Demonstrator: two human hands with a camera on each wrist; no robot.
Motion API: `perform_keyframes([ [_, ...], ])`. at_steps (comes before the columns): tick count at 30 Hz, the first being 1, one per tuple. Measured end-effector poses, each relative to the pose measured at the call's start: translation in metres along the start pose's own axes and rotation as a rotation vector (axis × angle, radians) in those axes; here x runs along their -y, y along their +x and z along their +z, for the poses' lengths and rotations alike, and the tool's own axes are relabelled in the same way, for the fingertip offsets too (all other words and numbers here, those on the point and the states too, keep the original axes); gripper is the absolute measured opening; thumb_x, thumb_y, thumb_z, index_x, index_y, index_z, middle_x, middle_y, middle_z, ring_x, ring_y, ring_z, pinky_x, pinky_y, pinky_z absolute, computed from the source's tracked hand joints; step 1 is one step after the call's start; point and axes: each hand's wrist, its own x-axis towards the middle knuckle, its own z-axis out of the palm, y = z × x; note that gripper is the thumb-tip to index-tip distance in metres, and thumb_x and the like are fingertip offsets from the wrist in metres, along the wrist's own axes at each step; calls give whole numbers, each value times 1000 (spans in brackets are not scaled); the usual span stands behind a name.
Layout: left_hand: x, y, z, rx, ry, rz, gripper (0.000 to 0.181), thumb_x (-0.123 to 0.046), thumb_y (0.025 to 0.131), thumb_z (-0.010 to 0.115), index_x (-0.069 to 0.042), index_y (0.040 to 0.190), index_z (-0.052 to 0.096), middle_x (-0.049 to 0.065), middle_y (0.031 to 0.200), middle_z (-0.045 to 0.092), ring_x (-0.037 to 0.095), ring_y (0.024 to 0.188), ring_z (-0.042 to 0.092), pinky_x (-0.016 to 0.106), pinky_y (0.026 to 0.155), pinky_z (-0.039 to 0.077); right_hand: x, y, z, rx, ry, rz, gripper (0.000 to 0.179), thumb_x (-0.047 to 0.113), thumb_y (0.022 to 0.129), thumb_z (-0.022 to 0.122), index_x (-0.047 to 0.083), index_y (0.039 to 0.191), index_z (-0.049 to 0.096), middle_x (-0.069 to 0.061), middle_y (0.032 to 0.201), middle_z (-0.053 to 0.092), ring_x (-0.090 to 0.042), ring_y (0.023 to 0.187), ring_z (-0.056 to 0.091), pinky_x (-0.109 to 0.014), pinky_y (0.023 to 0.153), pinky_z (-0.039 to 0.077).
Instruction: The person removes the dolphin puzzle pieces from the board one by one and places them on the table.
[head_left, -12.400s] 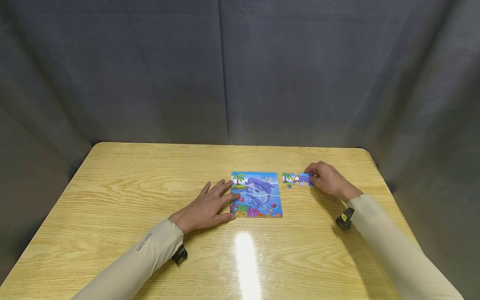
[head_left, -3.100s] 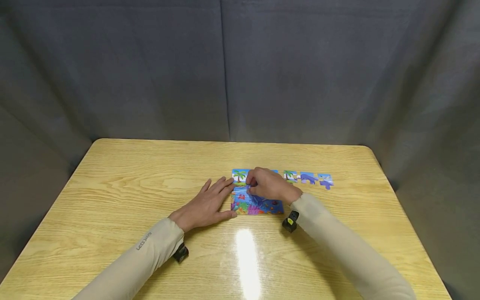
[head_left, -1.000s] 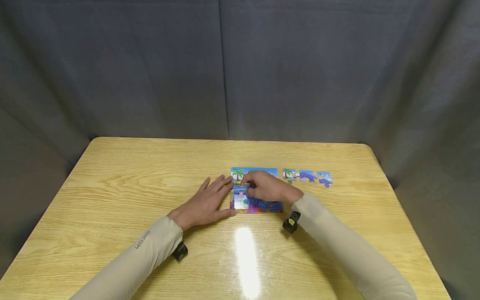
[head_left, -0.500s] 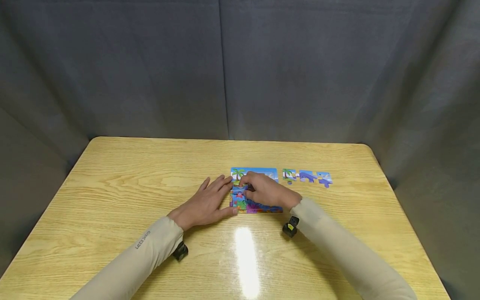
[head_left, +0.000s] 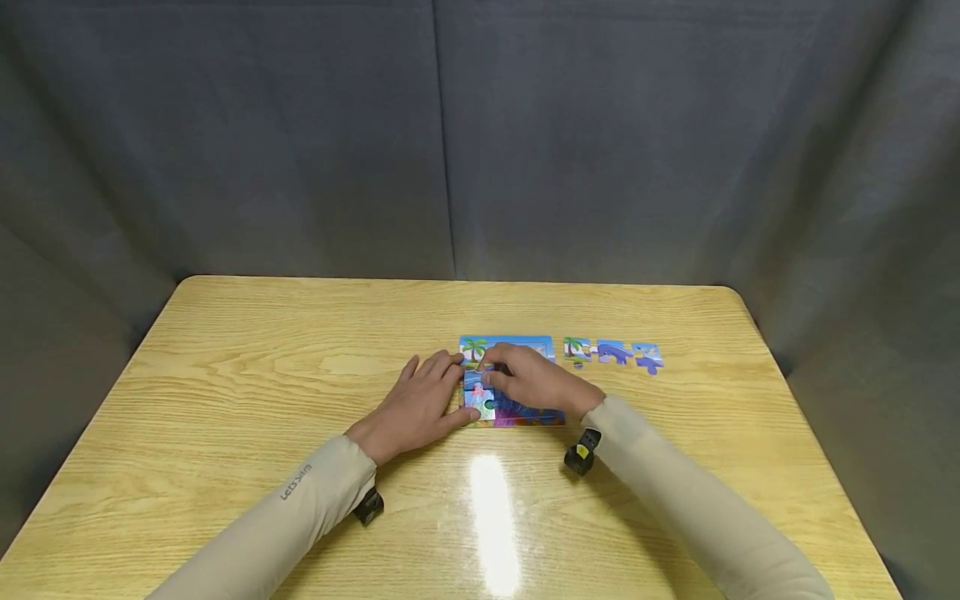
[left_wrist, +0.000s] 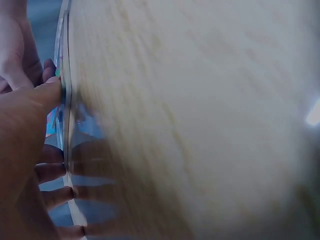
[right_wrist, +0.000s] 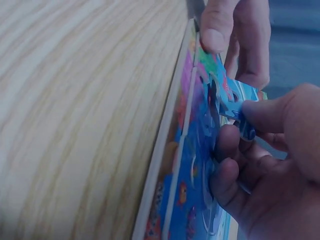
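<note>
A flat jigsaw puzzle (head_left: 528,422) with a sea picture lies in its tray at the middle of the table. Over its left part my right hand (head_left: 536,379) pinches a blue puzzle piece (right_wrist: 231,107) between thumb and fingers; in the right wrist view the piece sits tilted up from the board. My left hand (head_left: 412,410) lies palm down at the puzzle's left side, fingers extended to the edge. Its thumb (right_wrist: 214,41) rests on the lower left corner, over the piece with green coral. My right hand hides much of the puzzle's middle.
Right of the puzzle, three loose pieces lie in a row: a palm tree piece (head_left: 576,348), a purple dolphin piece (head_left: 613,352) and a blue and purple piece (head_left: 648,356). The wooden table (head_left: 300,350) ends before a grey curtain (head_left: 300,150).
Since the oldest frame, a third loose piece has joined the row and my right hand has moved left over the puzzle. Lately my left thumb has moved onto the puzzle's lower left corner.
</note>
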Motion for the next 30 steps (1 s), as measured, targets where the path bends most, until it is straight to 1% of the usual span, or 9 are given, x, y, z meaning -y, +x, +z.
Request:
perform_keyframes([
  [3, 0, 0, 0, -1, 9, 1, 69, -59, 106, 57, -7, 150, 53, 14, 166, 44, 32, 157, 38, 71, 126, 29, -1, 1, 0, -7, 48, 16, 17, 18, 114, 52, 11, 108, 67, -3, 89, 60, -14, 73, 51, -31, 71, 46],
  [11, -1, 1, -3, 1, -1, -6, 69, -59, 103, 63, -7, 146, 54, 13, 164, 45, 31, 155, 41, 71, 126, 30, 0, 0, -2, -4, 164, 79, 16, 18, 115, 49, 10, 115, 64, -7, 87, 62, -18, 69, 59, -33, 71, 53],
  [15, -1, 2, -3, 5, -16, -7, 66, -57, 102, 65, -6, 143, 55, 13, 162, 47, 31, 153, 43, 72, 125, 31, 0, 0, -3, -11, 167, 84, 17, 19, 115, 50, 10, 116, 64, -8, 89, 63, -19, 70, 60, -32, 70, 53],
  [21, -2, 2, -5, 11, -15, -6, 65, -57, 102, 66, -7, 142, 55, 13, 160, 48, 31, 151, 43, 72, 124, 33, 0, -1, -9, -85, 195, 64, 14, 19, 114, 52, 11, 115, 65, -12, 89, 63, -19, 70, 56, -30, 63, 46],
  [25, -1, 2, -5, 20, 4, -5, 67, -58, 103, 64, -7, 146, 52, 14, 161, 46, 31, 152, 43, 72, 124, 32, 1, -3, -11, -78, 199, 59, 15, 19, 113, 53, 11, 115, 65, -12, 86, 62, -19, 68, 55, -30, 62, 45],
  [30, -1, 3, -4, 24, 17, 0, 68, -57, 105, 60, -6, 149, 51, 15, 163, 45, 32, 154, 41, 72, 125, 31, -1, -8, -12, -78, 196, 92, 15, 20, 113, 55, 11, 117, 67, -8, 82, 61, -19, 67, 53, -31, 62, 44],
])
